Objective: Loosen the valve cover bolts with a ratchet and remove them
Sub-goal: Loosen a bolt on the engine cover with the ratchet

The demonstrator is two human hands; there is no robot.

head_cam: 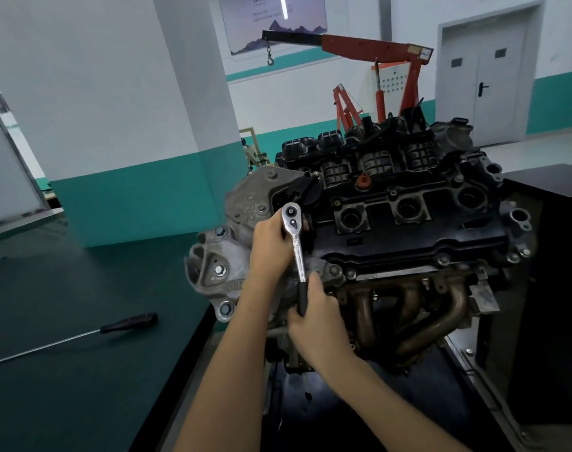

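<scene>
An engine stands on a stand before me, topped by a black valve cover (408,236) with three round plug wells. Small bolts (442,258) show along the cover's near edge. A chrome ratchet (296,236) stands with its head over the cover's left end; what the head sits on is hidden. My left hand (270,246) wraps around the ratchet just under its head. My right hand (317,314) grips the ratchet's black handle lower down, in front of the exhaust manifold (418,308).
A long screwdriver (114,326) with a black handle lies on the dark green bench (66,370) at my left. A black cabinet (552,288) stands close on the right. A red engine hoist (376,50) and a grey double door (483,76) are behind the engine.
</scene>
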